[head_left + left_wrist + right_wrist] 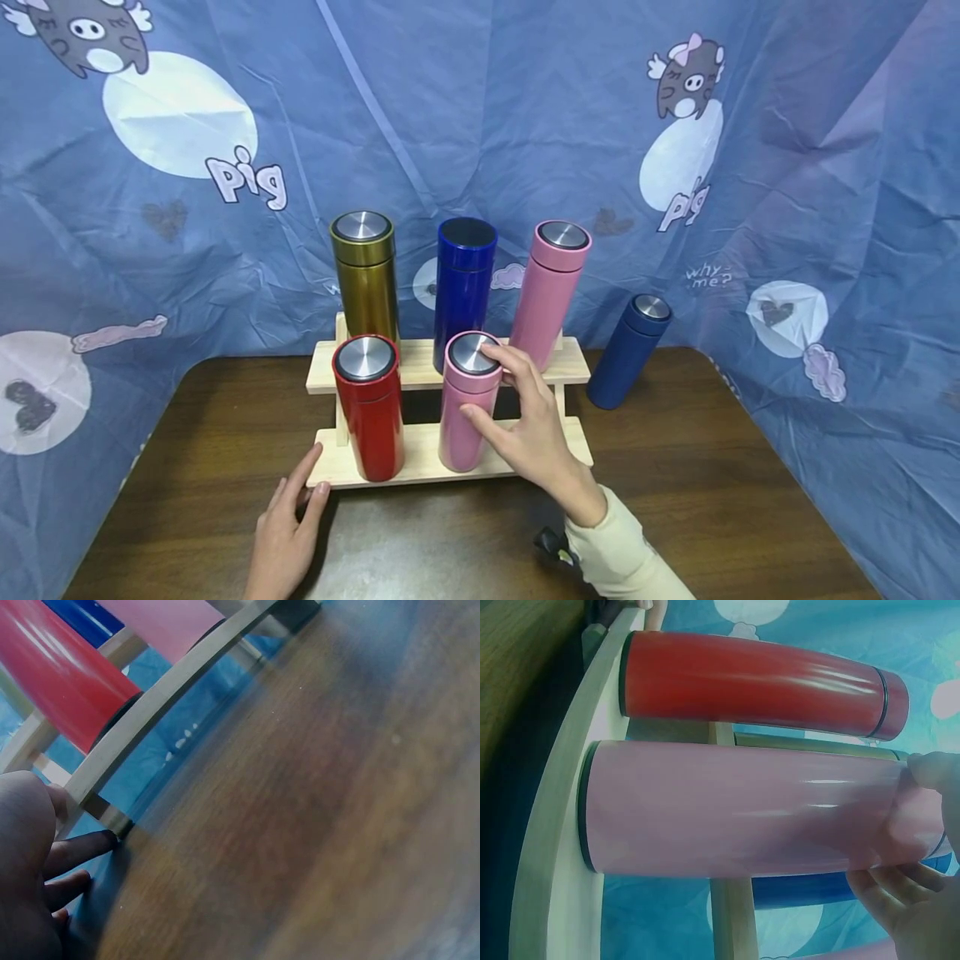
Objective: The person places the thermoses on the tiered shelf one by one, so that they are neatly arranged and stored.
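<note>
My right hand [536, 425] grips the upper part of a pink thermos bottle [742, 810], thumb on one side and fingers on the other. An index fingertip lies by its silver lid. The bottle stands upright on the lower shelf of a wooden two-tier rack [420, 440]. To its left on that shelf is a red thermos bottle [372, 417]. At the rack's lower left corner my left hand [288, 529] touches the shelf end with outstretched fingers. In the left wrist view, fingers [79, 851] reach beside the rack's foot.
Along the upper shelf stand a gold thermos [367, 292], a glossy blue thermos [463, 283] and another pink thermos [547, 292]. A dark blue thermos [628, 354] stands on the brown table [675, 500] right of the rack. Behind hangs a blue printed cloth [480, 108].
</note>
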The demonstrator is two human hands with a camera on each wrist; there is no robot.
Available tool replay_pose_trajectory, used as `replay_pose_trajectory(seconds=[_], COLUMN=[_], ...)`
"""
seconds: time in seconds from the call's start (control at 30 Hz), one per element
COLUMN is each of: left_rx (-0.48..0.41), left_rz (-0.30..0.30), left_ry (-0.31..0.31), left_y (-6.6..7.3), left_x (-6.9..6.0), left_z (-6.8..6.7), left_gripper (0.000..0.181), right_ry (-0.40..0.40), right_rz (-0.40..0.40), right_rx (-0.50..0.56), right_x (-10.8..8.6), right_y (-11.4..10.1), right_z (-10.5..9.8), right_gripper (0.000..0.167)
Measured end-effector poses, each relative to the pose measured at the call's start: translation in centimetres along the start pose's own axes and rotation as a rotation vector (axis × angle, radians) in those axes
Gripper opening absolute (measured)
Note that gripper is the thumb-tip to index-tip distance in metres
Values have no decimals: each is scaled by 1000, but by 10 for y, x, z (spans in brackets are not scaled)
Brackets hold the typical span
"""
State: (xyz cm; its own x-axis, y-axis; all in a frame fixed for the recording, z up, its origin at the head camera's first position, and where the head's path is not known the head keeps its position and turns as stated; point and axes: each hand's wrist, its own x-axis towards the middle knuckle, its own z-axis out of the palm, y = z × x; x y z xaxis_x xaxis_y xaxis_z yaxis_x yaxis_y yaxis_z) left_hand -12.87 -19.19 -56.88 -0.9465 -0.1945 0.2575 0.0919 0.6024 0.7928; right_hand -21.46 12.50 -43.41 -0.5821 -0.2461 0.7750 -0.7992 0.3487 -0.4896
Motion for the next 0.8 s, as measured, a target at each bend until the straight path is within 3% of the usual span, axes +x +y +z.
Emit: replay_pose_trajectory(seconds=[0.27, 0.53, 0.8], left_rx=[-1, -3, -4], left_rz=[-14, -3, 5], left_ry=[-8, 1, 8], left_y=[1, 1, 1], left_x=[0, 0, 0], left_z=[-1, 0, 0], left_gripper=[53, 53, 53], right_ry=[-56, -38, 21], right_rz=[21, -18, -57], right_rx=[-32, -44, -51], right_x=[-3, -2, -5], right_y=[2, 4, 8], right_z=[-5, -20, -36], right_gripper=[86, 93, 75])
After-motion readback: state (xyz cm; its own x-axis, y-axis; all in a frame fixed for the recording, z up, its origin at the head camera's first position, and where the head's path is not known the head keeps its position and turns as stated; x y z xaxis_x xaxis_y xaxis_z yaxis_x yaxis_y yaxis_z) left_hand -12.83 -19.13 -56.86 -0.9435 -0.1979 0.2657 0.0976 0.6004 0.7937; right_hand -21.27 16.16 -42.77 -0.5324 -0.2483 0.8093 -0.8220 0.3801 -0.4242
